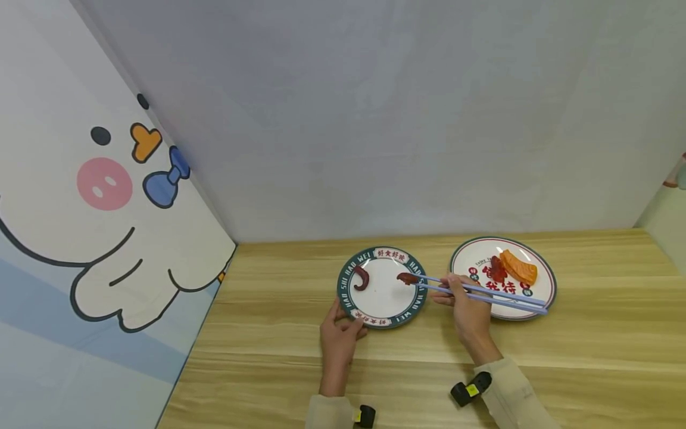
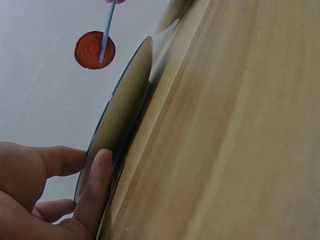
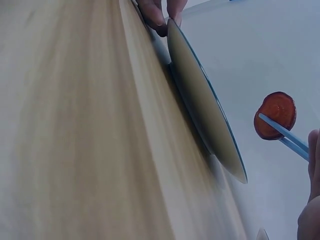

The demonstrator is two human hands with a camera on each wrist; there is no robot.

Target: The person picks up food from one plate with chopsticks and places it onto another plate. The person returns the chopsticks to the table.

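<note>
My left hand point(image 1: 339, 339) pinches the near-left rim of a round plate point(image 1: 383, 298) with a dark green lettered border. On that plate lies a curled, dark red piece like an octopus tentacle point(image 1: 364, 278). My right hand point(image 1: 471, 316) grips pale blue chopsticks point(image 1: 514, 296) between the two plates. Their tips hold a round reddish-brown slice point(image 1: 407, 278), like sausage, above the green-bordered plate's right side. Both wrist views show the slice point(image 2: 90, 50) point(image 3: 277, 112) raised clear of the plate.
At right stands an oval white plate point(image 1: 477, 253) with red lettering, partly behind my right hand. It bears an orange salmon-like slice point(image 1: 518, 268) and a red piece point(image 1: 498, 271). A grey wall point(image 1: 402, 149) rises behind the wooden table point(image 1: 268, 357); a cartoon-printed panel point(image 1: 107, 250) stands left.
</note>
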